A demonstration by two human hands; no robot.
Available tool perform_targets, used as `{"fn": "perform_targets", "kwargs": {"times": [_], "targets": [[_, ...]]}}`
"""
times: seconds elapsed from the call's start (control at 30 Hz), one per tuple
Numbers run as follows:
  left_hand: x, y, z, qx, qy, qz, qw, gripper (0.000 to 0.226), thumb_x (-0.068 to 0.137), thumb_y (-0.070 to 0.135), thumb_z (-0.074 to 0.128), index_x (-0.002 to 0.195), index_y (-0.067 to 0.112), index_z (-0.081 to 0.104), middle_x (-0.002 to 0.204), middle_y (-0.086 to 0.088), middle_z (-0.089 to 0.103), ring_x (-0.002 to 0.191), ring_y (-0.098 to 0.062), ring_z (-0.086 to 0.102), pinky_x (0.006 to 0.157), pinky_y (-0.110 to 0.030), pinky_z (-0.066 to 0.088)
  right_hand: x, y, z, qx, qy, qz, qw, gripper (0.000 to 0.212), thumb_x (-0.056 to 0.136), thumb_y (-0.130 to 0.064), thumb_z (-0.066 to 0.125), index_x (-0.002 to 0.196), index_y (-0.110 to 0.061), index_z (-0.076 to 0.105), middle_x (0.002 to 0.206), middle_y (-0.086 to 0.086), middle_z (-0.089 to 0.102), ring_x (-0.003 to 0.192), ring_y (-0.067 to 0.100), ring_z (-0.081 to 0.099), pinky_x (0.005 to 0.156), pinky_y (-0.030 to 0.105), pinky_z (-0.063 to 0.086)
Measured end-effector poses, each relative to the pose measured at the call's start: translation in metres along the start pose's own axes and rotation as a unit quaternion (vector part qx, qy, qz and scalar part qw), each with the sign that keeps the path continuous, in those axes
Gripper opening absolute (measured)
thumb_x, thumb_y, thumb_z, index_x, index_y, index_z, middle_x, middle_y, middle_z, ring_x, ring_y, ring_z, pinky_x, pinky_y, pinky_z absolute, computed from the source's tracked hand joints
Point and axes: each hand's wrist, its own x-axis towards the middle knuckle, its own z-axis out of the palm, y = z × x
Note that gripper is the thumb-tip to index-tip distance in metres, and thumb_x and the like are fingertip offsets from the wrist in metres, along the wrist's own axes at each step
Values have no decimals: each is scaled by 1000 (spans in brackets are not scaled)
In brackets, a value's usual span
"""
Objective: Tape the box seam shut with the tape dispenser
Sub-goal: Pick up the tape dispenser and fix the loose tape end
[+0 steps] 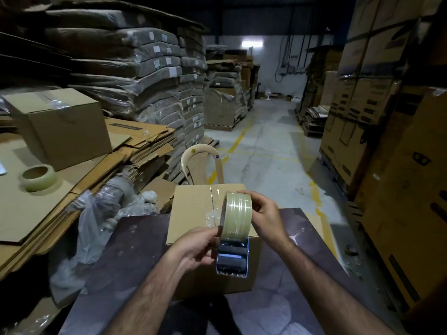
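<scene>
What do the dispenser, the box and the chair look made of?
The dispenser looks like polished metal: mirror-like reflections on its frame. The box is matte brown cardboard, flaps folded. The chair is probably moulded beige plastic, with a lattice back.

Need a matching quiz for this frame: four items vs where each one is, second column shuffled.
1 tape dispenser
2 spare tape roll
3 chair
4 box

A on flattened cardboard, left
B on the dark table
C held by left hand and right hand
D on the floor behind the box

Pairs: 1-C, 2-A, 3-D, 4-B
</scene>
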Motion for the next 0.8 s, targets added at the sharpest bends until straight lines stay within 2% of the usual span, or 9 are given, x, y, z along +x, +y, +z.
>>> {"fn": "perform_targets", "kwargs": {"times": [0.1,0.17,0.23,0.33,0.4,0.53,0.67,0.73,0.8], "targets": [[6,6,-11,12,49,3,999,26,86,30,68,92,5,69,64,-3,62,51,-12,52,53,-28,48,9,4,15,-33,-8,26,999,38,81,1,67,99,-31,69,99,-5,73,91,8,68,77,25,54],[9,10,-17,13,77,7,997,25,89,28,65,90,3,69,61,-3,62,46,-10,47,45,-23,41,15,12,19,-71,7,46,996,37,83,-2,65,95,-37,70,97,-9,73,90,7,68,78,31,57],[14,14,-20,15,107,7,994,27,91,26,62,94,0,68,64,-6,65,46,-11,49,46,-23,41,17,23,21,-40,17,112,993,28,89,-9,61,99,-32,71,100,-2,74,88,14,69,79,42,58],[20,19,-20,25,146,12,989,22,94,20,56,92,0,65,52,-2,62,38,-10,50,38,-22,39,11,28,24,10,-8,200,980,19,95,-22,54,105,-19,70,102,5,73,88,16,68,74,37,56],[23,23,-17,43,162,17,986,19,94,17,54,93,0,64,52,-2,62,38,-10,53,39,-23,42,6,25,23,39,-15,215,976,26,98,-28,49,103,-13,70,95,3,72,89,15,67,71,33,54],[31,25,-13,71,163,16,984,22,95,17,54,104,0,64,73,-10,69,45,-12,63,44,-25,48,7,22,20,69,-21,233,970,30,100,-27,45,98,-6,67,85,0,68,76,8,65,51,21,50],[36,27,-10,67,159,0,985,22,94,13,55,105,-4,61,72,-14,70,51,-19,68,44,-27,53,11,29,22,70,-18,243,967,32,97,-36,48,94,-11,68,87,0,70,80,12,67,58,25,52],[40,29,-9,80,181,3,980,22,90,15,62,101,-4,63,79,-17,72,60,-23,71,47,-27,55,13,31,23,79,-24,239,968,29,95,-31,53,95,-7,68,87,3,69,78,9,68,58,25,53],[45,32,-10,134,219,8,966,26,84,22,69,93,-2,67,76,-14,72,58,-22,68,50,-26,53,14,32,24,104,-19,239,965,23,94,-22,56,98,-3,66,86,3,68,73,4,68,56,22,54]]}}
